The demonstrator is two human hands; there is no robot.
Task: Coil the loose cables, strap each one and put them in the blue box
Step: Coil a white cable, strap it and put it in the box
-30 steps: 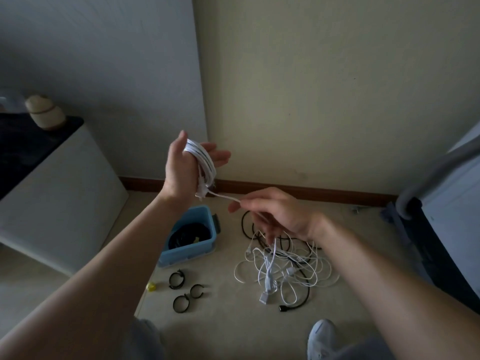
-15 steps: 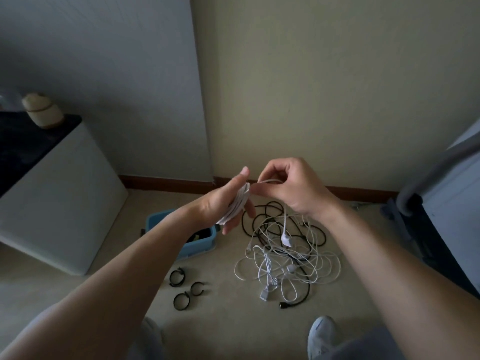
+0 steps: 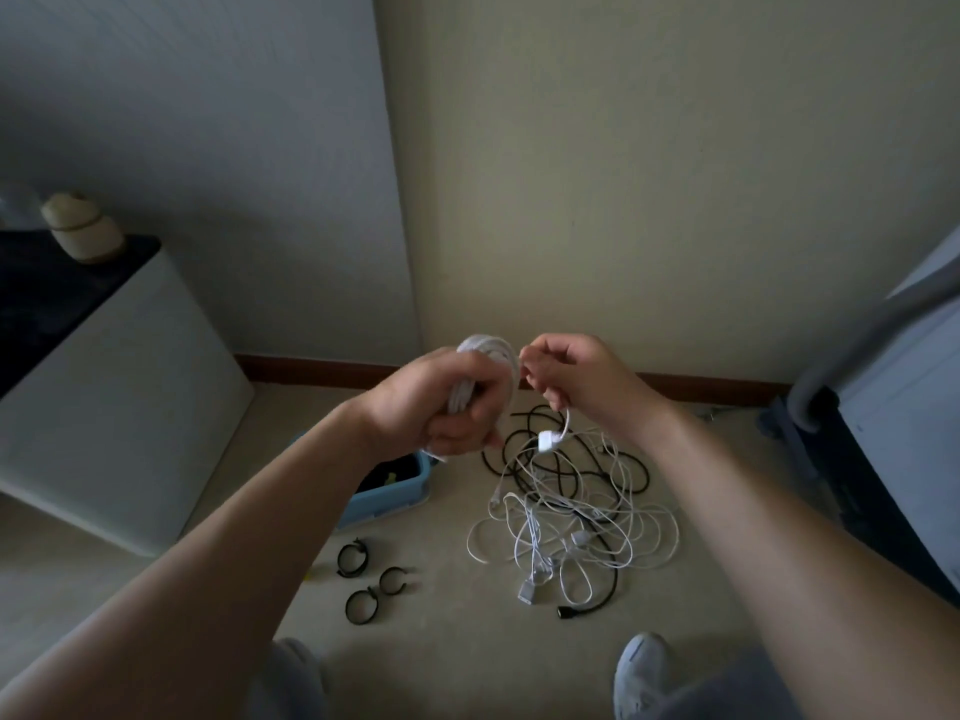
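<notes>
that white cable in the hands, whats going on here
A person is coiling a white cable. The left hand grips the coil while the right hand feeds the loose end, its plug dangling. A pile of cables lies on the floor, with three black straps near the blue box.

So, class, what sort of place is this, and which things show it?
Probably a room at home: painted walls with a wooden skirting board, a white cabinet and cables spread on the pale floor.
</notes>
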